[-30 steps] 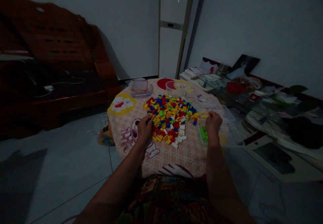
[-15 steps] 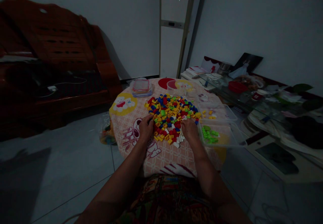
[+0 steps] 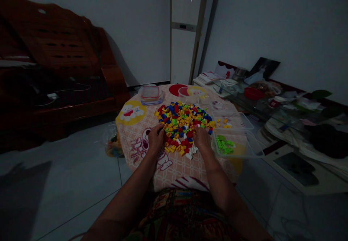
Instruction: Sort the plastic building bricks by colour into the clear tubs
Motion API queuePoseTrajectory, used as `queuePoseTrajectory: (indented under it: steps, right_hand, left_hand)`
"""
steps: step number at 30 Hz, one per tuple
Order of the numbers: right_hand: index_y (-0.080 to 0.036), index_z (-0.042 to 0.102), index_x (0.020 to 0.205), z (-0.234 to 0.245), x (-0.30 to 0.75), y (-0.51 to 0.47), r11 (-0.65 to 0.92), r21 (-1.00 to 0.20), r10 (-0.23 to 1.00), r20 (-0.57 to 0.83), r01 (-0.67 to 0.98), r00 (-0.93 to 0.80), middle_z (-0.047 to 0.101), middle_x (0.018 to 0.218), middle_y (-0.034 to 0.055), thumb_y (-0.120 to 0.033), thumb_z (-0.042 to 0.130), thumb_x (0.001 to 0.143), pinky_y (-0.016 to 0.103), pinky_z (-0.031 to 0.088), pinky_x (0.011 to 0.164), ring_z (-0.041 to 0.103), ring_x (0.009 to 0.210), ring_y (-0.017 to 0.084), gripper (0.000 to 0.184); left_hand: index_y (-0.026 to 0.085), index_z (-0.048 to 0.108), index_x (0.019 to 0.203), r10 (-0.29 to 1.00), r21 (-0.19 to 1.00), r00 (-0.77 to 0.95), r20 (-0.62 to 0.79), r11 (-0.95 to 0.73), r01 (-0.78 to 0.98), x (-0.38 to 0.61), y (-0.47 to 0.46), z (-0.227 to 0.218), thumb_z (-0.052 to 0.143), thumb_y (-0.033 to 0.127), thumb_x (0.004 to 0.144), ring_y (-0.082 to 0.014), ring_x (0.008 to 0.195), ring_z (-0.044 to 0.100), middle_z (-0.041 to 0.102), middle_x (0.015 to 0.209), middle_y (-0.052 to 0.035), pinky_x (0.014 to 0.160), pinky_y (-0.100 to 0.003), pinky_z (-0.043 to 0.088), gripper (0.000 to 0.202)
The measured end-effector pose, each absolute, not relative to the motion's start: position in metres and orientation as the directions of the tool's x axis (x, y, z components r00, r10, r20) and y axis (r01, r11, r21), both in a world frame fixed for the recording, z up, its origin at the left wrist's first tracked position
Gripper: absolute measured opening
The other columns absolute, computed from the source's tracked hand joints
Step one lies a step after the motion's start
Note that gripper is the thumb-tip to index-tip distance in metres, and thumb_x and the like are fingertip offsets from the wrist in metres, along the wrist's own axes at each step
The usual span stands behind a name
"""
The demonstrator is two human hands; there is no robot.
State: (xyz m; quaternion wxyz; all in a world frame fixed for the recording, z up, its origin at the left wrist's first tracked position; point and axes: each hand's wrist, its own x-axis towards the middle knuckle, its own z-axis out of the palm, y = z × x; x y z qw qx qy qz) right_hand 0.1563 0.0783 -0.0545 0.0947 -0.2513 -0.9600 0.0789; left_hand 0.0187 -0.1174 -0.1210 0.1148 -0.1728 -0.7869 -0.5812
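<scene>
A wide heap of toy building bricks in yellow, red, blue, green and white covers the middle of the round table. My left hand rests at the heap's left edge, its fingers curled toward the bricks; their tips are too dark to make out. My right hand is at the right side of the heap with its fingers bent down among the bricks, and whatever they touch is hidden. Just right of it, a clear plastic box contains green bricks. Behind that, another clear box has a few yellow bricks.
A patterned cloth covers the table. Stacked lidded containers stand at the back left. To the right is a cluttered glass table with a red bowl. A wooden bench and a plastic bag are on the left.
The whole view has shifted slightly. My right hand has moved a little to the left over the bricks, while my left hand stays at the heap's left edge.
</scene>
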Motion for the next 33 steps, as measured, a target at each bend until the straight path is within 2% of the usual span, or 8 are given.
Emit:
queuePoseTrajectory:
  steps: [5, 10, 15, 19, 23, 29, 33]
  right_hand:
    - [-0.021, 0.075, 0.113, -0.059, 0.158, 0.086, 0.837, -0.297, 0.513, 0.134, 0.459, -0.848, 0.077, 0.108, 0.0096, -0.015, 0.051, 0.095, 0.026, 0.048, 0.084, 0.070, 0.102, 0.021, 0.030]
    - [-0.022, 0.074, 0.112, -0.062, 0.154, 0.085, 0.867, -0.218, 0.482, 0.132, 0.449, -0.866, 0.076, 0.109, 0.0108, -0.024, 0.057, 0.095, 0.028, 0.048, 0.085, 0.070, 0.103, 0.022, 0.023]
    - [-0.020, 0.069, 0.116, -0.058, 0.152, 0.080, 0.858, -0.168, 0.508, 0.136, 0.485, -0.851, 0.074, 0.108, 0.0120, -0.020, 0.054, 0.097, 0.028, 0.049, 0.081, 0.070, 0.100, 0.023, 0.024]
    - [-0.017, 0.066, 0.122, -0.057, 0.156, 0.081, 0.858, -0.248, 0.494, 0.155, 0.451, -0.855, 0.074, 0.111, 0.0126, -0.016, 0.058, 0.092, 0.028, 0.048, 0.084, 0.069, 0.102, 0.023, 0.032]
    - [-0.016, 0.068, 0.119, -0.055, 0.162, 0.088, 0.851, -0.353, 0.488, 0.263, 0.388, -0.832, 0.074, 0.112, 0.0117, -0.013, 0.058, 0.086, 0.028, 0.047, 0.088, 0.068, 0.103, 0.023, 0.034]
    - [-0.016, 0.074, 0.106, -0.036, 0.172, 0.127, 0.805, -0.450, 0.572, 0.420, 0.386, -0.704, 0.076, 0.105, 0.0118, -0.014, 0.053, 0.081, 0.031, 0.048, 0.088, 0.068, 0.095, 0.023, 0.032]
    - [-0.012, 0.075, 0.106, -0.027, 0.179, 0.167, 0.731, -0.498, 0.679, 0.464, 0.467, -0.569, 0.076, 0.102, 0.0157, -0.015, 0.051, 0.079, 0.034, 0.048, 0.088, 0.068, 0.093, 0.026, 0.036]
  left_hand:
    - [0.020, 0.076, 0.102, 0.146, 0.873, -0.912, 0.384, 0.263, 0.410, 0.018, -0.118, -0.122, 0.056, 0.023, 0.082, -0.0264, 0.117, 0.066, 0.075, 0.119, -0.0094, 0.112, -0.046, 0.047, 0.029]
    - [0.019, 0.076, 0.103, 0.143, 0.871, -0.913, 0.383, 0.273, 0.408, 0.018, -0.118, -0.121, 0.056, 0.023, 0.082, -0.0266, 0.118, 0.065, 0.074, 0.120, -0.0094, 0.112, -0.046, 0.046, 0.029]
    - [0.020, 0.076, 0.102, 0.137, 0.874, -0.914, 0.382, 0.267, 0.405, 0.019, -0.117, -0.120, 0.056, 0.023, 0.082, -0.0264, 0.118, 0.066, 0.074, 0.121, -0.0097, 0.113, -0.047, 0.046, 0.029]
    - [0.018, 0.076, 0.103, 0.138, 0.878, -0.916, 0.376, 0.263, 0.400, 0.019, -0.117, -0.120, 0.056, 0.023, 0.082, -0.0268, 0.119, 0.066, 0.074, 0.121, -0.0108, 0.113, -0.047, 0.045, 0.030]
    - [0.019, 0.076, 0.103, 0.136, 0.879, -0.917, 0.375, 0.263, 0.398, 0.019, -0.117, -0.120, 0.056, 0.023, 0.082, -0.0269, 0.119, 0.065, 0.074, 0.121, -0.0104, 0.113, -0.047, 0.045, 0.029]
    - [0.019, 0.076, 0.104, 0.142, 0.880, -0.915, 0.377, 0.255, 0.402, 0.018, -0.118, -0.121, 0.055, 0.023, 0.082, -0.0261, 0.117, 0.066, 0.074, 0.120, -0.0095, 0.112, -0.046, 0.047, 0.030]
    - [0.019, 0.076, 0.103, 0.129, 0.877, -0.915, 0.383, 0.259, 0.404, 0.019, -0.118, -0.122, 0.055, 0.023, 0.082, -0.0261, 0.117, 0.066, 0.074, 0.121, -0.0091, 0.111, -0.046, 0.047, 0.031]
